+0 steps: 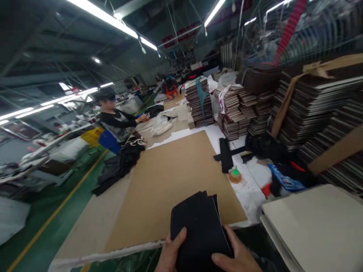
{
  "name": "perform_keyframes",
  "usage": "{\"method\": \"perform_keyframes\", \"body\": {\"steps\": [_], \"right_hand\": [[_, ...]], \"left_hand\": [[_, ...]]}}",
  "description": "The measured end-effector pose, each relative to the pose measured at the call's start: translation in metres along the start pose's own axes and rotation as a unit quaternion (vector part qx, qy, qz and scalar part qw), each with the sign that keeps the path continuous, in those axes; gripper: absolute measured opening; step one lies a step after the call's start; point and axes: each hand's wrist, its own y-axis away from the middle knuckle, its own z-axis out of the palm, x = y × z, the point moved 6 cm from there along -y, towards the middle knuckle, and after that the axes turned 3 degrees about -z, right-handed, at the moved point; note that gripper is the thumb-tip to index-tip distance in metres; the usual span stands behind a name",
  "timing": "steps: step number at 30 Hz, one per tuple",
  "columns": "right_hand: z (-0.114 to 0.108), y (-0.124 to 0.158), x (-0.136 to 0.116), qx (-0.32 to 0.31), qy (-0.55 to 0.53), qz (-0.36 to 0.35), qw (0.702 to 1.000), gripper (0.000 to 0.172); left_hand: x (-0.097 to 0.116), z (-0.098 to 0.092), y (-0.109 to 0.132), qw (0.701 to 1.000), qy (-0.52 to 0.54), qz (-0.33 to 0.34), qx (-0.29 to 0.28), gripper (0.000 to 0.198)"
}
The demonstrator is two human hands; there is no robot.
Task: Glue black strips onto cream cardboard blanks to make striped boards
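Note:
A stack of black fabric-like panels (pixel 197 223) is held up over the near edge of the table, its top corners slightly fanned apart. My left hand (pixel 170 251) grips the left side of this stack, with the thumb across its front face. On the right side my right hand (pixel 236 255) is closed around the lower edge, thumb in front and fingers behind. Below the stack lies a large brown cardboard sheet (pixel 172 172) covering the tabletop. The bottom of the stack runs out of view.
Bundled dark boards (pixel 317 102) are piled along the right. A tape roll (pixel 235 176) and black straps (pixel 226 155) lie right of the cardboard. Black cloth (pixel 120 166) hangs over the left edge. Pale boards (pixel 317 223) are at near right. A co-worker (pixel 116 119) stands at far left.

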Motion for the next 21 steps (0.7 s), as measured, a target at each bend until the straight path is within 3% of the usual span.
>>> {"method": "perform_keyframes", "body": {"steps": [3, 6, 10, 14, 17, 19, 21], "right_hand": [[0.013, -0.027, 0.003, 0.049, 0.060, 0.040, 0.996, 0.070], [0.033, -0.060, -0.003, 0.055, 0.062, 0.038, 0.996, 0.064], [0.074, -0.119, -0.022, 0.007, 0.057, 0.035, 0.998, 0.057], [0.126, -0.198, -0.062, -0.013, 0.103, -0.023, 0.994, 0.057], [0.165, -0.265, -0.096, -0.043, 0.170, -0.143, 0.974, 0.038], [0.184, -0.307, -0.104, -0.083, 0.249, -0.232, 0.937, 0.024], [0.188, -0.347, -0.087, -0.096, 0.345, -0.259, 0.897, 0.025]], "left_hand": [[0.012, -0.015, -0.015, 1.000, 0.022, -0.020, 0.006, 0.067], [0.034, -0.027, -0.039, 0.997, 0.057, -0.020, -0.047, 0.072], [0.094, -0.047, -0.072, 0.990, 0.045, 0.022, -0.135, 0.068], [0.200, -0.082, -0.098, 0.970, 0.019, 0.194, -0.143, 0.070], [0.272, -0.114, -0.107, 0.915, -0.089, 0.373, -0.126, 0.057], [0.290, -0.133, -0.118, 0.874, -0.162, 0.440, -0.129, 0.040], [0.280, -0.150, -0.139, 0.839, -0.263, 0.459, -0.126, 0.031]]}}
